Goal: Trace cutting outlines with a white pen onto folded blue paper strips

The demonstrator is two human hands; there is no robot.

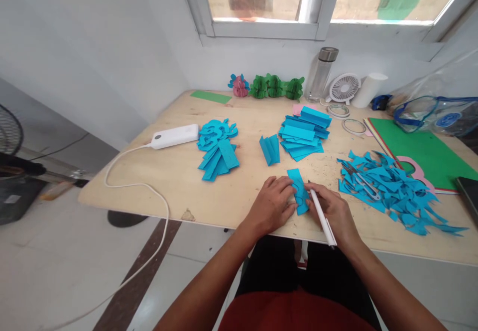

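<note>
My left hand point(273, 200) lies unclenched, fingertips on the blue strip point(300, 197). My right hand point(334, 214) grasps the pen point(322, 218) beside it; scraps point(405, 189) lie farther right.

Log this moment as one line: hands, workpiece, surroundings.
left hand: fingers at blue strip | right hand: gripping white pen | strip: curved lines visible | right side: blue scraps | beyond: folded blue stack
</note>
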